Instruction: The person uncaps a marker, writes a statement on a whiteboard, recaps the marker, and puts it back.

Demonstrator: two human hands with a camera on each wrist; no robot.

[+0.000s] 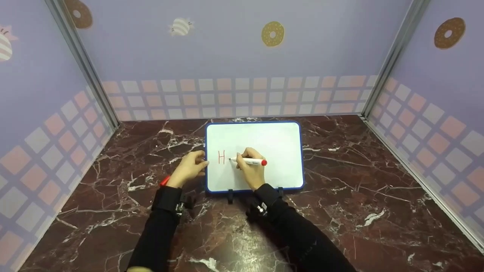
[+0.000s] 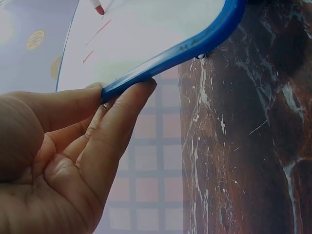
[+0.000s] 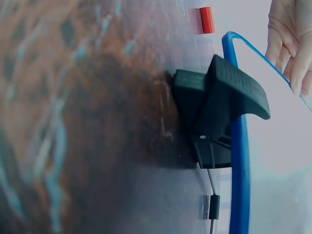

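A whiteboard (image 1: 264, 138) with a blue frame leans upright on a black stand (image 3: 214, 97). My left hand (image 1: 189, 167) pinches its left edge; in the left wrist view the thumb lies on the front face and the fingers (image 2: 117, 122) behind. My right hand (image 1: 252, 168) grips a white marker (image 1: 249, 161) with a red end, its tip at the board just right of a red letter H (image 1: 221, 157). The marker's red tip (image 2: 99, 9) also shows in the left wrist view, beside the red strokes. The right hand is out of its own wrist view.
A small red cylinder (image 3: 207, 20) lies on the table, partly behind the left wrist in the head view. The dark red marbled table (image 1: 359, 211) meets purple walls (image 1: 227, 49) at the back and both sides. The stand's black feet (image 1: 230, 197) jut forward under the board.
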